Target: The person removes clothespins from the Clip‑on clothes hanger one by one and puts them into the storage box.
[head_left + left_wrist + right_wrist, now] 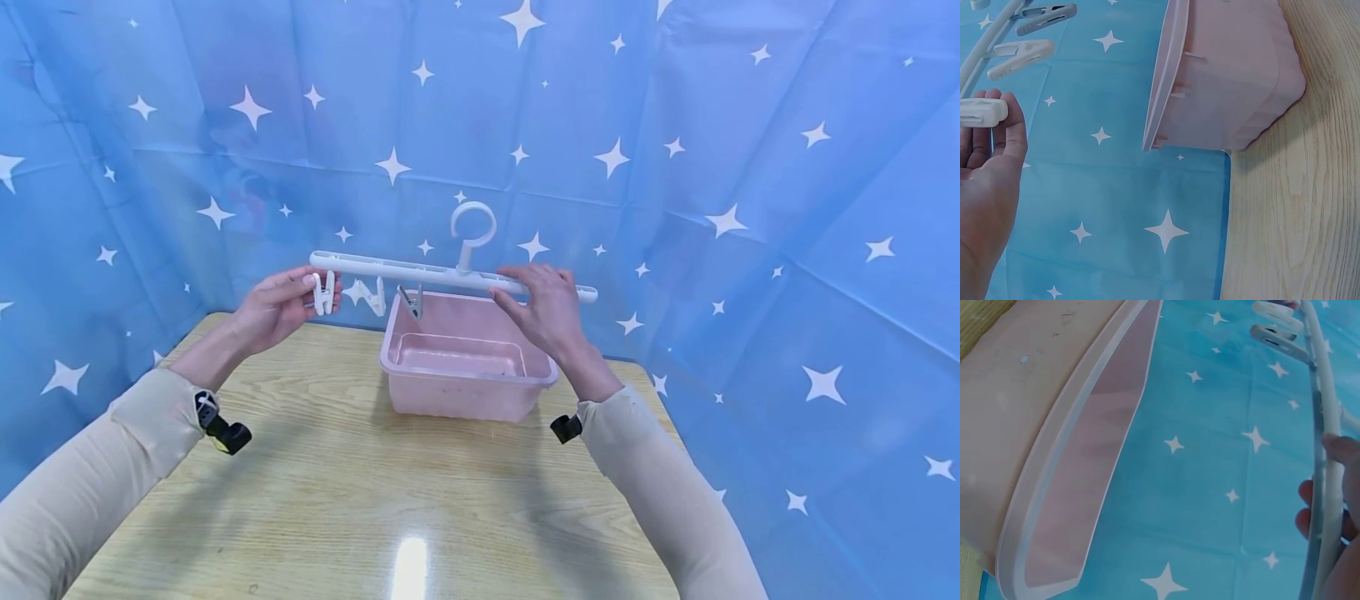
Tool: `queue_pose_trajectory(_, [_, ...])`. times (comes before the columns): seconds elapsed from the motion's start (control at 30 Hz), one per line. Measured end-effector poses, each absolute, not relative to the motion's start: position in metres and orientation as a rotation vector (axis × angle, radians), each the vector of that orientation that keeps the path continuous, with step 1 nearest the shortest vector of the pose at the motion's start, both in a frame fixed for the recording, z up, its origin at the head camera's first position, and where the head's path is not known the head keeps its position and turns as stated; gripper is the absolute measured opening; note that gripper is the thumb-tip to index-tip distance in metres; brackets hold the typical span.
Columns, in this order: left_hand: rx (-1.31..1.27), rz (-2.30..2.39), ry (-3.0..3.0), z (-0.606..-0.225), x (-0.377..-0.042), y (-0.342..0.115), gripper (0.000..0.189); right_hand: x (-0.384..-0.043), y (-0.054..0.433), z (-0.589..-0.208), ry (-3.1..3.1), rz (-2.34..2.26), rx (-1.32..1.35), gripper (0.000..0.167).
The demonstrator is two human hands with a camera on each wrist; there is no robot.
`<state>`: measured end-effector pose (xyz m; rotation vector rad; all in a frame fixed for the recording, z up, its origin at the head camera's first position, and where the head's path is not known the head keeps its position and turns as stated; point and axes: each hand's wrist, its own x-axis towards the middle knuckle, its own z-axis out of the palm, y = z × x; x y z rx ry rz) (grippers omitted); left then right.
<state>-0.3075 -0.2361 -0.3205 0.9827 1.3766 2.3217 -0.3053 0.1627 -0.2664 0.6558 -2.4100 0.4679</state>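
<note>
A white clip hanger (408, 269) with a round hook (491, 218) is held up in front of the person, its bar sloping slightly down to the right. My right hand (551, 315) grips the bar to the right of the hook, thumb on the near side and fingers behind. At the bar's left end, my left hand (273, 310) pinches a white clip (324, 294) between thumb and fingers. Farther along the bar hang another white clip (372, 297) and a grey clip (412, 303). In the left wrist view the pinched clip (982, 112) lies before the fingers.
Below and behind the hanger, a pink plastic basin (465, 392) stands at the back of the wooden table (337, 483). A blue curtain (750, 292) with white stars surrounds the back and sides. Black straps sit at both wrists.
</note>
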Motion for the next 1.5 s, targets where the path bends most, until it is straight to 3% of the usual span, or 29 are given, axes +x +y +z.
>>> queue_pose_trajectory(0.9, [0.915, 2.435, 1.74, -0.327, -0.303, -0.227, 0.02, -0.303, 0.163, -0.266, -2.41, 0.451, 0.677, 0.038])
queue_pose_trajectory(1.5, [0.724, 2.375, 2.272, -0.326, -0.3, -0.222, 0.009, -0.301, 0.161, -0.263, -2.42, 0.416, 0.661, 0.038])
